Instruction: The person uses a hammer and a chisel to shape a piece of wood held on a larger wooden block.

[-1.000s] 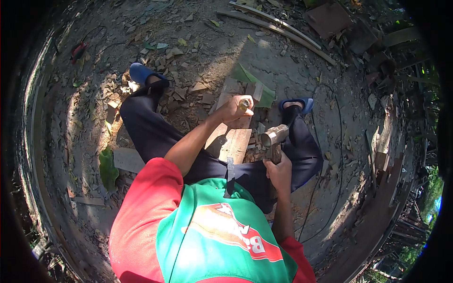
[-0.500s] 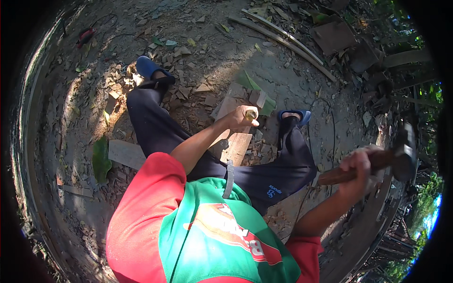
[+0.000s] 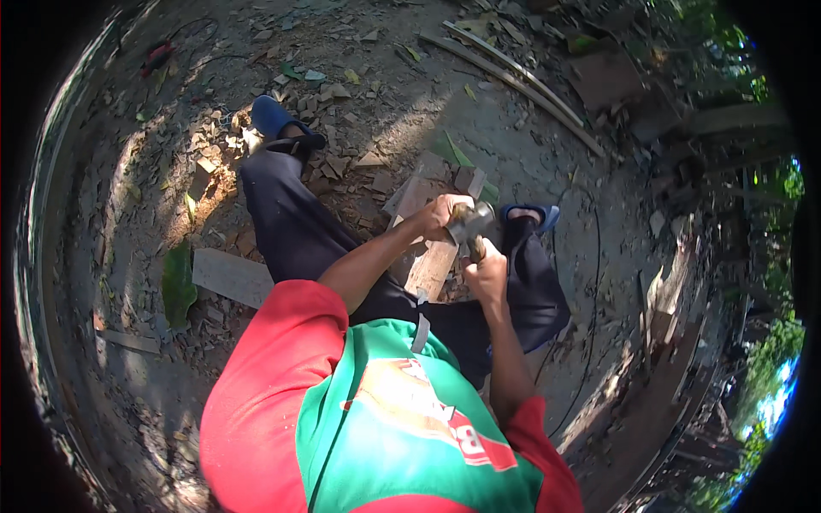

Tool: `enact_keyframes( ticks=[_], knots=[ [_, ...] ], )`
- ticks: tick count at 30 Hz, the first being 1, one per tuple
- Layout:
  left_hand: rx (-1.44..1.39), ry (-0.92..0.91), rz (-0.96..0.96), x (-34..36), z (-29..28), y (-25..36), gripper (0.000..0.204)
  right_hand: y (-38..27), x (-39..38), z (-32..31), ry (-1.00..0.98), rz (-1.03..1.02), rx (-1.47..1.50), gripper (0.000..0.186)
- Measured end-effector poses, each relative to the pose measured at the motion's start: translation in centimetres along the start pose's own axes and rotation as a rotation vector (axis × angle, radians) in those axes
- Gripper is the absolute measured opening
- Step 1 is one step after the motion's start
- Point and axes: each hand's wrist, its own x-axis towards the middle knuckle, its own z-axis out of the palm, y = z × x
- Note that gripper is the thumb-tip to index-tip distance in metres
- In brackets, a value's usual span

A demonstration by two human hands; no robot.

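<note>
My left hand (image 3: 442,217) is closed round an upright chisel (image 3: 460,210), of which only the round, yellowish butt end shows; its blade is hidden beneath the fist. In my right hand (image 3: 488,270) is the short wooden handle of a hammer. The steel hammer head (image 3: 472,224) is at the chisel's butt, close beside my left hand; whether they touch I cannot tell. Below both hands, between my legs, lies a wooden block (image 3: 432,267) with a pale, sunlit face. A further squared piece of wood (image 3: 469,180) sits just beyond my left hand.
Wood chips (image 3: 335,167) and leaves litter the dirt ground. A flat board (image 3: 229,278) lies by my left leg. Long wood strips (image 3: 522,81) lie at the far right. A dark cable (image 3: 596,282) runs past my right leg. A red object (image 3: 157,56) lies far left.
My right hand has swung the hammer from the far right inward, and its head is now at the chisel's butt. My left hand has stayed nearly in place, still gripping the chisel.
</note>
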Motion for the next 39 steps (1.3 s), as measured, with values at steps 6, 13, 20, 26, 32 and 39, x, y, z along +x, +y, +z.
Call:
enact_keyframes(
  ticks=[6, 13, 20, 26, 32, 39],
  knots=[
    [0.414, 0.105, -0.119, 3.8, -4.2, 1.9, 0.024, -0.4, -2.6, 0.2, -0.148, 0.389, 0.291, 0.032],
    [0.830, -0.065, 0.176, -5.2, 0.4, 0.0, 0.025, 0.4, -7.0, 3.2, -0.583, 0.600, -0.145, 0.042],
    [0.923, -0.189, 0.080, -5.0, 0.8, 0.4, 0.025, 0.8, -6.1, 4.4, -0.791, 0.545, -0.165, 0.042],
    [1.367, -0.471, 0.484, -1.0, -1.6, 3.8, 0.024, 1.4, -5.4, 3.9, -0.814, 0.544, -0.150, 0.043],
    [0.862, 0.815, 0.225, 3.9, -3.8, 14.2, 0.022, 1.4, -5.4, 4.0, -0.802, 0.537, -0.139, 0.042],
    [1.064, 0.649, 0.150, 4.3, -3.2, 13.9, 0.041, 1.8, -4.8, 3.4, -0.856, 0.552, -0.087, 0.043]
  ],
)
